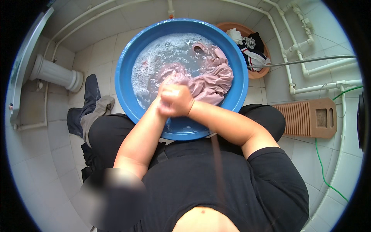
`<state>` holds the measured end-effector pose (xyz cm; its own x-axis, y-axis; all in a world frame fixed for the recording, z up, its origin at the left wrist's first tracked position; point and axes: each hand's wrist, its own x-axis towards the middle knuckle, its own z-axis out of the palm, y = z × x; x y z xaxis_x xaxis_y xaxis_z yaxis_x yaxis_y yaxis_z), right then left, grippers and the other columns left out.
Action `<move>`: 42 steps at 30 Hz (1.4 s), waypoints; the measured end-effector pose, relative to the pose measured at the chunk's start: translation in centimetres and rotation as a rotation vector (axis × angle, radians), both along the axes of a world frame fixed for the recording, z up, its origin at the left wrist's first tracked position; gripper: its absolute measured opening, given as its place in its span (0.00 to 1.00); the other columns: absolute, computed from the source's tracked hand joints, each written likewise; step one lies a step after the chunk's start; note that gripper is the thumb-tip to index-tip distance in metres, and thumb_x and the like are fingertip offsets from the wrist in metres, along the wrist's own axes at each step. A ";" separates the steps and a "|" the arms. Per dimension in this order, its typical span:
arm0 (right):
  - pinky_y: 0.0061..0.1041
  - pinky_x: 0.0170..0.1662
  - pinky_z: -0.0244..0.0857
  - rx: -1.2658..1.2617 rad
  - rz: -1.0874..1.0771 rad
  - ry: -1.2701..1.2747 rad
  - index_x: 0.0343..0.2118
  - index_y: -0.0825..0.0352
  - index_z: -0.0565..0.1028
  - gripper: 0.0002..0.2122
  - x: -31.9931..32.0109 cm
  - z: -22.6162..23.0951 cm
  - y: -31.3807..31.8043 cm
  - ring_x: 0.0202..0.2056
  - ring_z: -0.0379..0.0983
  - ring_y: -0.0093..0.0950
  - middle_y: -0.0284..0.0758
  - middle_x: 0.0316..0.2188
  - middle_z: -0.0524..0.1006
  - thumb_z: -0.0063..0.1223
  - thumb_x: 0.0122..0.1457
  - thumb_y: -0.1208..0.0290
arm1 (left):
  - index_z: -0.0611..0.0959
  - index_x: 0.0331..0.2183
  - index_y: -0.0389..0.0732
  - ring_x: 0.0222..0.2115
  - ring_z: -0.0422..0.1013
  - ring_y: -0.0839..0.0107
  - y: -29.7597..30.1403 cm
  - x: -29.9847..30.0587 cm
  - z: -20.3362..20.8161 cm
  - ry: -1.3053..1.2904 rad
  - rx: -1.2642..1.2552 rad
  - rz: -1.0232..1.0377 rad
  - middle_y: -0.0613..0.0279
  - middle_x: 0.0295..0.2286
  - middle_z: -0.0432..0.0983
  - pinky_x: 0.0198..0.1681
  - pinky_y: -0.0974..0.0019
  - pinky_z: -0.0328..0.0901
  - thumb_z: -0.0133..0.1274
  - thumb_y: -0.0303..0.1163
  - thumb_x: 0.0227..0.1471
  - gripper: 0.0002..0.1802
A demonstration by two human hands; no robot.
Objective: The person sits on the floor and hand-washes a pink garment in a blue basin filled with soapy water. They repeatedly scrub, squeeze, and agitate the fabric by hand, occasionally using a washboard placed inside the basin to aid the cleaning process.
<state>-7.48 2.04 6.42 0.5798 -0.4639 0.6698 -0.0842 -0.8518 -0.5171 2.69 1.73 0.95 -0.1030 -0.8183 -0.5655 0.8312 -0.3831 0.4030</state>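
A wide blue basin (123, 83) stands in front of me with sudsy water (148, 63) in it. Wet dusty-pink fabric (216, 79), perhaps a garment, lies bunched along the basin's right side and reaches to my hands. Both hands are close together over the near part of the basin. My left hand (167, 82) is closed on the pink fabric, partly hidden behind the other. Crossing in front of it, my right hand (177, 99) makes a fist against the same cloth, slightly smeared by motion.
An orange-brown tub (256, 72) of mixed clothes sits beyond the basin at right. A brown washboard (305, 118) lies by my right knee, near a green hose (322, 170). Dark and grey clothes (89, 104) lie on the floor at left. White pipes (284, 54) line the walls.
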 end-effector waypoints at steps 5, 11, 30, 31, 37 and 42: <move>0.34 0.22 0.63 0.203 -0.377 0.108 0.14 0.62 0.70 0.10 -1.6 -3.8 -4.1 0.20 0.70 0.37 0.38 0.17 0.71 0.50 0.45 0.64 | 0.76 0.25 0.43 0.18 0.69 0.68 -0.5 -0.9 -0.1 -0.182 0.080 0.029 0.63 0.21 0.72 0.22 0.67 0.65 0.42 0.53 0.52 0.22; 0.33 0.23 0.64 0.098 -0.077 0.111 0.14 0.61 0.69 0.09 -0.9 -1.9 -0.8 0.19 0.69 0.37 0.37 0.17 0.71 0.51 0.44 0.64 | 0.76 0.30 0.45 0.21 0.70 0.69 -0.9 0.6 -0.6 -0.077 -0.041 -0.054 0.64 0.21 0.73 0.23 0.67 0.65 0.40 0.55 0.52 0.23; 0.35 0.41 0.65 0.251 -0.660 0.589 0.32 0.63 0.76 0.13 -5.2 -7.7 -12.0 0.38 0.72 0.37 0.39 0.39 0.74 0.49 0.50 0.60 | 0.70 0.44 0.36 0.40 0.70 0.57 -1.6 1.0 -1.4 0.013 -0.065 0.135 0.50 0.38 0.72 0.45 0.53 0.67 0.36 0.35 0.57 0.17; 0.34 0.40 0.66 0.245 -0.504 0.424 0.31 0.64 0.76 0.11 -4.0 -6.1 -10.8 0.37 0.72 0.37 0.38 0.37 0.74 0.50 0.49 0.62 | 0.70 0.44 0.38 0.39 0.71 0.58 -1.4 0.9 -0.6 0.092 -0.103 0.132 0.51 0.38 0.72 0.43 0.55 0.68 0.36 0.36 0.57 0.16; 0.31 0.32 0.64 0.083 0.005 0.101 0.17 0.64 0.69 0.09 0.4 0.5 -0.6 0.28 0.70 0.35 0.37 0.25 0.70 0.53 0.45 0.65 | 0.76 0.29 0.45 0.29 0.71 0.67 -0.6 0.8 0.1 0.117 -0.045 0.053 0.61 0.28 0.74 0.33 0.63 0.68 0.41 0.50 0.54 0.19; 0.35 0.26 0.64 0.194 -0.267 0.103 0.15 0.63 0.70 0.10 -0.3 -3.0 -2.6 0.21 0.70 0.38 0.40 0.18 0.72 0.51 0.46 0.64 | 0.76 0.29 0.46 0.28 0.71 0.68 0.5 -1.1 0.5 -0.217 0.013 0.090 0.63 0.26 0.73 0.32 0.64 0.67 0.43 0.48 0.53 0.16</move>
